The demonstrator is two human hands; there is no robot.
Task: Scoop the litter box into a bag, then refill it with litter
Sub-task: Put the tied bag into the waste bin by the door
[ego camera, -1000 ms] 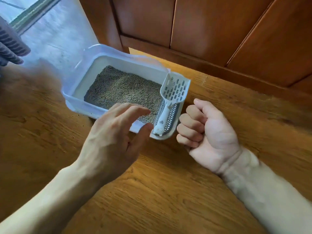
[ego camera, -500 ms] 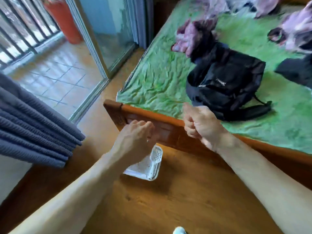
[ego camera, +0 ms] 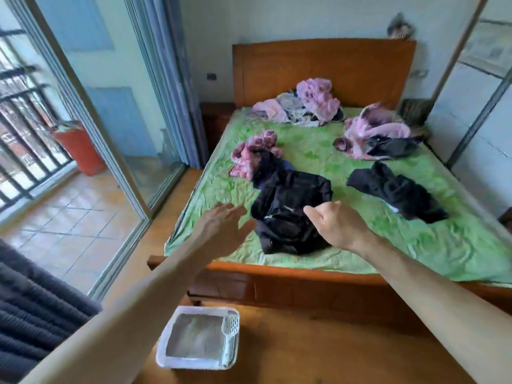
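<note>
Bare skin, grips: left hand [ego camera: 221, 231] flat, fingers straight, holding nothing; right hand [ego camera: 332, 228] loosely curled, thumb out, also holding nothing. Both hang in the air over the foot of the bed.
Litter box [ego camera: 191, 361]: pale plastic, rounded rectangle, on the wooden floor just below the bed frame, well apart from both hands.
Litter: grey, fine-grained, lying fairly level.
Scoop [ego camera: 230, 335]: white slotted plastic, resting along the box's right side.
Bag: none in view.
Bed [ego camera: 415, 245]: green crumpled sheet, dark jacket [ego camera: 288, 200].
Step advice: probably fetch a bag first; then lift the scoop by its handle.
</note>
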